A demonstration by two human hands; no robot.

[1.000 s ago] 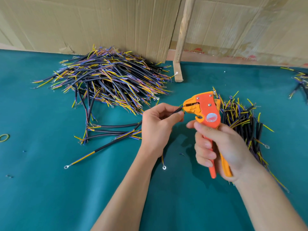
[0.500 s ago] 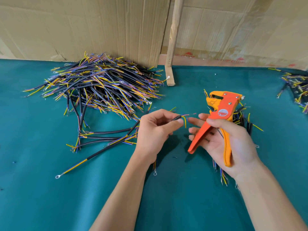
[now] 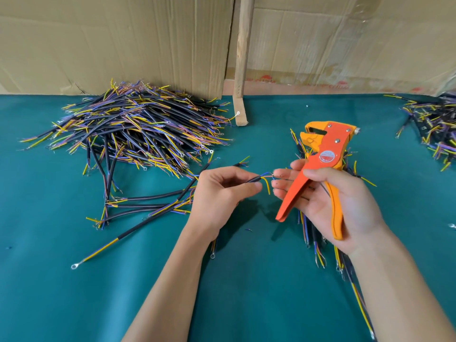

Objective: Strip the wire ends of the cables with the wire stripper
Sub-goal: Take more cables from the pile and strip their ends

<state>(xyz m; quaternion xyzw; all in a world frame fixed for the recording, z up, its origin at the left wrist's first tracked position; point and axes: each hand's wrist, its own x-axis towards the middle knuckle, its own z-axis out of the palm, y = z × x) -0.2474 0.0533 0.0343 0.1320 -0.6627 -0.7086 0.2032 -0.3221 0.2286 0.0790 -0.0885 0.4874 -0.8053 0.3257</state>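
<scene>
My left hand [image 3: 222,191] pinches a black cable [image 3: 255,179] near its end, where blue, yellow and red inner wires fan out. My right hand [image 3: 328,201] holds the orange wire stripper [image 3: 320,159] with thumb over its body, handles spread, jaws pointing up and left, away from the cable. The fingertips of my right hand touch the cable's thin wire ends. The cable's other end, with a ring terminal [image 3: 212,255], hangs below my left wrist.
A big pile of cables [image 3: 133,127] lies at the back left, with a few loose cables [image 3: 138,208] in front. More cables [image 3: 318,243] lie under my right hand and at the far right [image 3: 434,129]. Cardboard and a wooden post [image 3: 240,60] stand behind the green table [image 3: 246,292].
The stripper has come off the cable end and swung up and right, its handles now spread. My right fingertips moved to the wire ends. My left hand kept hold of the cable.
</scene>
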